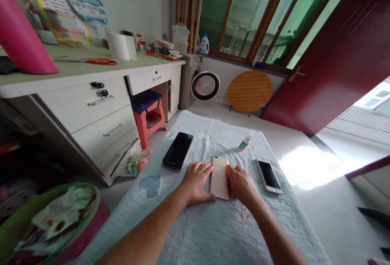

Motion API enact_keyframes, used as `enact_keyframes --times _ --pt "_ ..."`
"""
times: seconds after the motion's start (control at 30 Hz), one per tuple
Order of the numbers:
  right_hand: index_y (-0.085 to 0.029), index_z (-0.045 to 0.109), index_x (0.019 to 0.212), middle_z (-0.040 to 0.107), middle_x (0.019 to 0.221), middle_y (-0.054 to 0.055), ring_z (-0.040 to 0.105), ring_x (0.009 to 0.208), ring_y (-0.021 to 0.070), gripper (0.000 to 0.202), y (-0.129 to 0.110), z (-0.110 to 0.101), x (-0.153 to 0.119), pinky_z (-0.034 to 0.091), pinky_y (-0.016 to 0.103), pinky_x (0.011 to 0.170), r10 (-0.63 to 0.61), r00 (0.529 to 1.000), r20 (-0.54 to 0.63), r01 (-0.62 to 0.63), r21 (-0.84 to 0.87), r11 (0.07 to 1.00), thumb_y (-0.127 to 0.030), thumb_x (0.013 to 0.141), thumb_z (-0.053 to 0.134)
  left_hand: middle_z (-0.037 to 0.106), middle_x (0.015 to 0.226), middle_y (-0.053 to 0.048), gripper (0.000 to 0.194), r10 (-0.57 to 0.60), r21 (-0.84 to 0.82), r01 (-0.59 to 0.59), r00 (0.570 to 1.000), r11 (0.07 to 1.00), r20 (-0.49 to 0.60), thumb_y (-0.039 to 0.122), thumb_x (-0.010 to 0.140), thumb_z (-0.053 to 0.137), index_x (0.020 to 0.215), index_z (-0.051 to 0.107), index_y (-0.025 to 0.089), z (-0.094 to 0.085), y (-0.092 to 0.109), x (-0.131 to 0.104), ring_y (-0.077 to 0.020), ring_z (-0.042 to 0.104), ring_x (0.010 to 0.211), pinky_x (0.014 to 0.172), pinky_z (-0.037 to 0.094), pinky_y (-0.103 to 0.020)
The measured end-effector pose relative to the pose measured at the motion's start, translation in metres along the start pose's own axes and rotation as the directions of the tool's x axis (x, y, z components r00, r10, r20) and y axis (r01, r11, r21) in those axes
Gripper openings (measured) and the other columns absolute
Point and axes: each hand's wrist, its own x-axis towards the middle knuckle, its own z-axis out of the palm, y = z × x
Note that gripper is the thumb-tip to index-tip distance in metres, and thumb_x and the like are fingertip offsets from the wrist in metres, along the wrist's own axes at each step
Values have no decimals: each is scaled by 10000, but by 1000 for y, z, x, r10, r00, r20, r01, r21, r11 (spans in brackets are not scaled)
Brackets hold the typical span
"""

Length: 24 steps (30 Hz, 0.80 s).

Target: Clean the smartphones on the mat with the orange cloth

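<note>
A pinkish-gold smartphone (219,180) lies back side up on the pale blue cloth, its camera at the upper left corner. My left hand (196,183) grips its left edge, with fingertips near the top and the thumb by the lower corner. Against the right edge, my right hand (242,183) presses with bent fingers, some of them hidden. A black-screened phone (178,150) rests to the left of my hands. Over to the right lies a white phone (269,176), screen up. Beyond it stands a small clear spray bottle (244,143) with a blue label.
The cloth-covered table (210,236) extends toward me. On the left are a white desk (88,110), a red stool (149,116) and a full waste bin (97,208). Farther back are a washing machine with its door (205,86) open and a round wooden tabletop (250,91).
</note>
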Motion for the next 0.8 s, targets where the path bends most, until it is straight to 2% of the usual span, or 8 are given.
enact_keyframes --times 0.23,0.37,0.5,0.63,0.8 --pt "-210 578 870 553 823 36 501 714 135 258 -14 -15 -20 310 249 656 -91 995 30 88 80 993 -292 964 353 368 1486 -66 974 -10 14 10 1000 1000 10 594 561 742 1393 378 241 0 0 0 -344 277 1350 1118 195 -487" --pt "-243 598 910 544 920 36 498 840 170 157 -24 -19 -27 340 271 741 -126 992 -22 128 113 985 -355 898 487 370 1486 -56 957 -11 18 10 1000 1000 10 588 572 737 1393 379 249 0 1 0 -339 276 1353 1120 195 -484" --pt "-302 595 1059 531 1061 43 474 944 213 239 -27 -10 -25 349 331 823 -71 990 -125 83 98 992 -429 877 507 366 1489 -53 947 -16 24 16 1000 1000 17 570 586 730 1400 369 248 0 1 0 -336 273 1357 1123 188 -488" --pt "-303 554 1192 500 1190 65 456 1032 240 337 -22 1 -15 343 367 888 15 984 -180 1 85 996 -435 895 463 364 1490 -52 937 -19 27 18 1000 999 11 560 586 729 1399 368 263 -1 2 0 -339 271 1358 1120 194 -489" --pt "-324 519 1266 498 1178 73 473 997 245 394 -15 7 -8 358 380 850 127 976 -177 -112 93 989 -461 918 398 366 1488 -63 938 -18 28 17 1000 999 23 565 588 726 1397 371 249 -2 3 0 -342 274 1356 1121 190 -490"
